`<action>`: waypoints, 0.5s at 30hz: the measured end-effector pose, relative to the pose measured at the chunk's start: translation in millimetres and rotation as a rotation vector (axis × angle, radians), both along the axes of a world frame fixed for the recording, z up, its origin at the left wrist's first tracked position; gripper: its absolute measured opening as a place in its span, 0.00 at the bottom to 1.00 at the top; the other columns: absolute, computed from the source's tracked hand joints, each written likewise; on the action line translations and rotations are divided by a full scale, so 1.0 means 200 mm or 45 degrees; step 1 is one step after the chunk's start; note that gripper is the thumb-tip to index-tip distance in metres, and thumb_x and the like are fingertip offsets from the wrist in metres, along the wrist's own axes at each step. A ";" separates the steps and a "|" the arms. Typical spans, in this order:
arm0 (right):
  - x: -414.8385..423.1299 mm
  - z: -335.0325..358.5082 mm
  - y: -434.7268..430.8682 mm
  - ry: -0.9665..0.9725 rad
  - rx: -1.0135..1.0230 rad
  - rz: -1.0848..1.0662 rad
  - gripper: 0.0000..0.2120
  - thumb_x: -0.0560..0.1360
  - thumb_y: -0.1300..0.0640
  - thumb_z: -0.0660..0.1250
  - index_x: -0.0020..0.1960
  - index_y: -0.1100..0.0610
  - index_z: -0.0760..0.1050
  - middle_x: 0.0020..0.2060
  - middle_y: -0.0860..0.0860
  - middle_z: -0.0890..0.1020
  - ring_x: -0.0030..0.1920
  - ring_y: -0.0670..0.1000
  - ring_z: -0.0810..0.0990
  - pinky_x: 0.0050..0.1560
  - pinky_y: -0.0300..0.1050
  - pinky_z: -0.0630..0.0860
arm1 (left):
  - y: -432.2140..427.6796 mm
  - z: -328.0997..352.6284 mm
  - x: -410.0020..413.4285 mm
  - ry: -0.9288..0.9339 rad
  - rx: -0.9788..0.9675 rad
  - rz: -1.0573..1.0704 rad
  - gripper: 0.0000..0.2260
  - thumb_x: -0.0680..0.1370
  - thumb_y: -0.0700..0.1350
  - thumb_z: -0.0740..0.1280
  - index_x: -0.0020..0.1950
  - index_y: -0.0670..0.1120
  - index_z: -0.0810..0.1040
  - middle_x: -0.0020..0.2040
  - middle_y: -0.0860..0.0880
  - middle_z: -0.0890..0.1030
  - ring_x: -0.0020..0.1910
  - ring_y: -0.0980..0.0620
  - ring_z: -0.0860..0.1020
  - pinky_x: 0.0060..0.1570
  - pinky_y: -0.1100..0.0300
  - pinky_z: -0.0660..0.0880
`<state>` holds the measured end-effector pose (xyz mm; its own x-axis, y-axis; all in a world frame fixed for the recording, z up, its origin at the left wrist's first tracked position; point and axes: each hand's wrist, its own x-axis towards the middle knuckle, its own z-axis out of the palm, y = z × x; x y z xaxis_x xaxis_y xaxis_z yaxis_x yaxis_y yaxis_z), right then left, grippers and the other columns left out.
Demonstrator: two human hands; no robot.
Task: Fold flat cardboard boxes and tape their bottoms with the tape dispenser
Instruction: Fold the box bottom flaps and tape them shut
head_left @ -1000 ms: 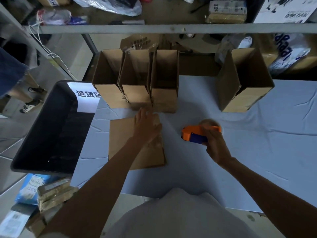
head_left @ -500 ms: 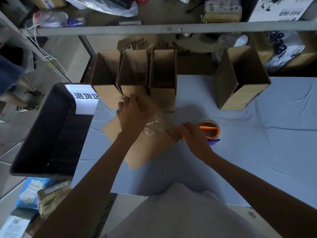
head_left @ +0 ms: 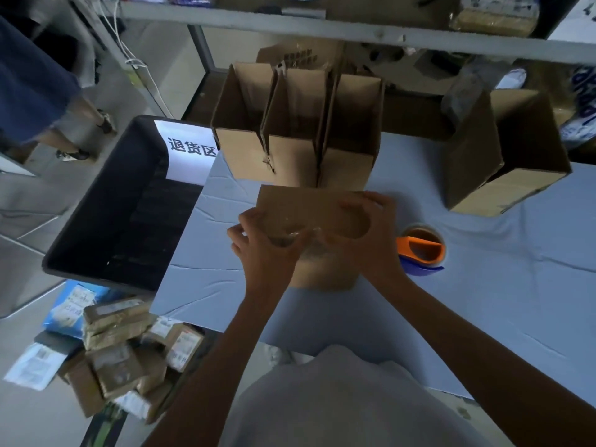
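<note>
Head view, looking down on a packing table [head_left: 483,301]. **Progress:** three open boxes [head_left: 296,130] stand side by side, touching, just beyond the fingertips of both hands. A fourth box [head_left: 509,156] stands open well out past the right hand, on its far right. Whether their bottoms are taped cannot be seen from this angle. A fifth piece, the flat box [head_left: 303,204], is in hand and appears not yet squared up, so for this box opening, flap folding and taping all remain. The tape dispenser [head_left: 419,250] lies on the table just to the right of the right wrist, untouched by either hand.

**Hand pose:** both forearms reach forward and converge on the flat box. The left hand [head_left: 261,243] grasps its left edge with the fingers curled over the board. The right hand [head_left: 371,233] clasps the right side, fingers wrapped over the upper edge. A patch of shiny clear film shows on the board between the two hands; whether it is tape cannot be told. A black bin [head_left: 106,214] sits well to the left of the left hand.
</note>
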<state>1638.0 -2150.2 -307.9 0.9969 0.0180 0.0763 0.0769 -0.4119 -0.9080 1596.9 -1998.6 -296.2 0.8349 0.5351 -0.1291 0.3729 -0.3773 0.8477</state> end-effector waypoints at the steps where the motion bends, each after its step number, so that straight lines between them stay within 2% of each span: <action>1: 0.00 0.00 0.00 0.010 0.018 -0.015 0.29 0.58 0.47 0.78 0.56 0.49 0.73 0.62 0.50 0.66 0.57 0.42 0.70 0.51 0.25 0.69 | 0.00 0.01 0.00 0.010 -0.011 0.004 0.38 0.61 0.60 0.77 0.64 0.52 0.63 0.57 0.51 0.62 0.58 0.47 0.66 0.58 0.49 0.73; 4: 0.00 0.01 0.01 0.052 -0.001 -0.062 0.31 0.57 0.51 0.82 0.57 0.52 0.75 0.61 0.48 0.65 0.56 0.40 0.69 0.50 0.25 0.70 | 0.01 0.01 0.00 0.043 0.001 -0.004 0.35 0.63 0.58 0.77 0.63 0.52 0.63 0.55 0.52 0.61 0.55 0.49 0.64 0.55 0.53 0.72; 6: 0.00 0.01 0.01 0.063 -0.012 -0.075 0.30 0.57 0.53 0.82 0.56 0.52 0.76 0.60 0.48 0.65 0.56 0.42 0.70 0.51 0.26 0.71 | 0.02 0.00 -0.01 0.073 0.005 -0.010 0.31 0.65 0.55 0.77 0.60 0.53 0.63 0.53 0.51 0.61 0.53 0.48 0.65 0.53 0.52 0.73; 9: 0.00 -0.01 0.02 0.095 0.028 -0.115 0.27 0.57 0.55 0.82 0.53 0.52 0.78 0.60 0.48 0.67 0.57 0.45 0.72 0.56 0.37 0.74 | 0.04 0.00 0.00 0.143 -0.030 -0.027 0.25 0.68 0.49 0.75 0.54 0.57 0.62 0.51 0.51 0.61 0.52 0.45 0.68 0.52 0.46 0.75; 13: 0.01 -0.01 0.01 0.091 0.088 -0.146 0.12 0.68 0.60 0.75 0.49 0.51 0.79 0.58 0.48 0.68 0.58 0.44 0.71 0.60 0.45 0.74 | 0.08 0.01 0.02 0.212 -0.018 -0.057 0.21 0.70 0.46 0.72 0.51 0.58 0.61 0.50 0.50 0.62 0.52 0.42 0.70 0.51 0.44 0.76; 15: 0.01 0.01 0.00 0.090 0.102 -0.170 0.08 0.71 0.58 0.72 0.47 0.48 0.78 0.57 0.49 0.69 0.57 0.45 0.73 0.60 0.49 0.74 | 0.09 0.02 0.03 0.226 0.027 -0.097 0.20 0.71 0.52 0.72 0.52 0.56 0.61 0.51 0.49 0.62 0.52 0.43 0.70 0.51 0.46 0.76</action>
